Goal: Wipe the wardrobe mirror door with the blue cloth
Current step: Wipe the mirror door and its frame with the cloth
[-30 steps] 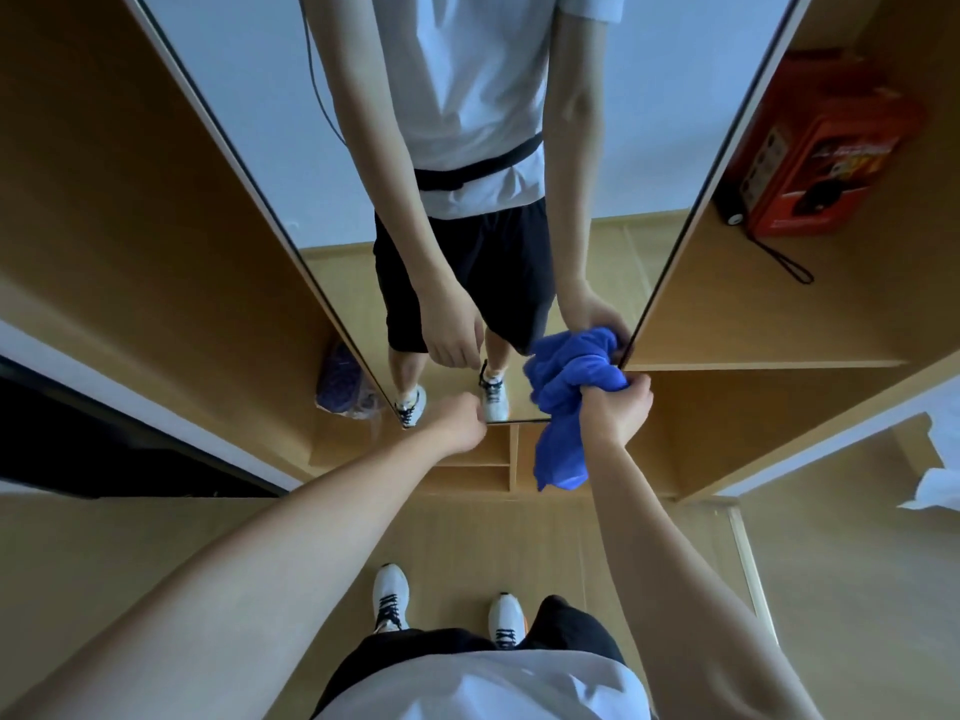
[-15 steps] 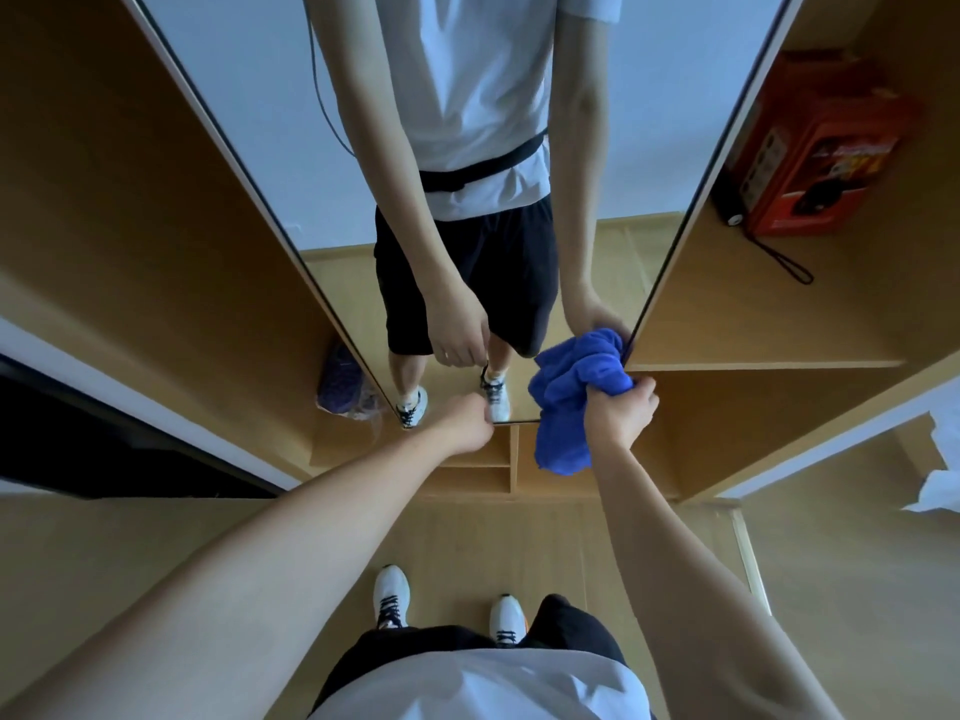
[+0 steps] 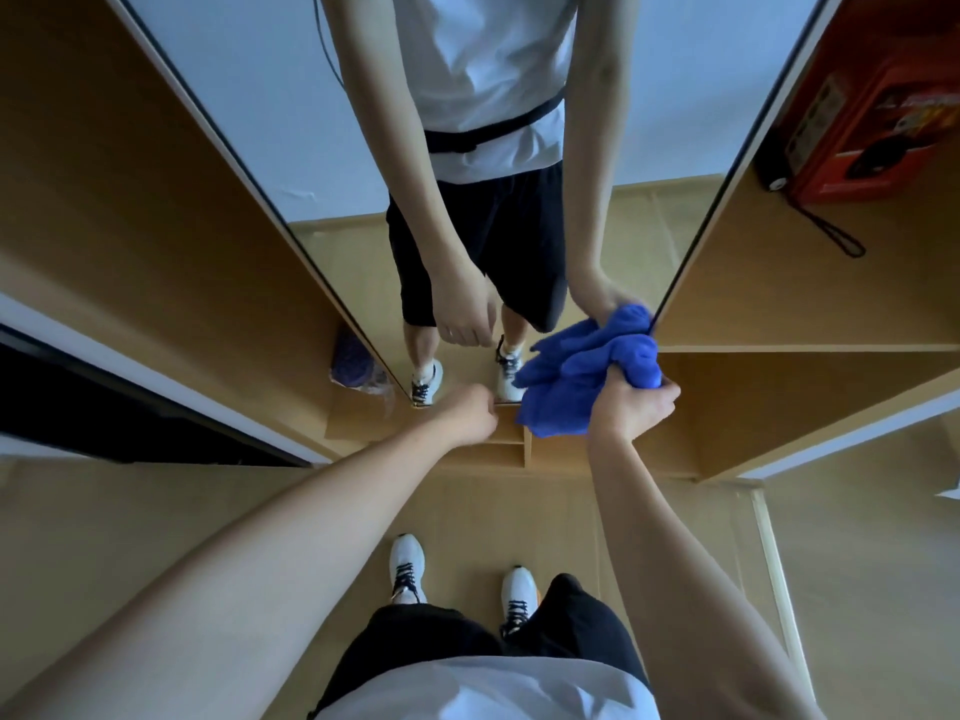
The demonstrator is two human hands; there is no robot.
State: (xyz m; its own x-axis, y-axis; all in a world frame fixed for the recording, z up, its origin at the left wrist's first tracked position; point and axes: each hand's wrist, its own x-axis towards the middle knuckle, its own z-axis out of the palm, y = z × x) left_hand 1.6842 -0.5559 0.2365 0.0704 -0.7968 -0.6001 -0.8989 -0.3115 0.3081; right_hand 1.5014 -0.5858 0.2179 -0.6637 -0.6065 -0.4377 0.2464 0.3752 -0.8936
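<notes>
The wardrobe mirror door (image 3: 291, 148) stands in front of me, framed in black, and reflects my body and arms. My right hand (image 3: 631, 407) grips a bunched blue cloth (image 3: 576, 376) and holds it against the mirror's lower right corner, by the right edge. My left hand (image 3: 470, 415) is curled into a loose fist at the mirror's bottom edge and holds nothing that I can see.
Open wooden wardrobe shelves flank the mirror. A red box (image 3: 878, 101) with a black strap sits on the right shelf. A purple bundle (image 3: 353, 356) lies on the lower left shelf. My white shoes (image 3: 408, 566) stand on the wooden floor below.
My right hand has shifted the blue cloth slightly up and to the right along the mirror's lower right corner, and the hanging part has bunched up. The left hand stays in place.
</notes>
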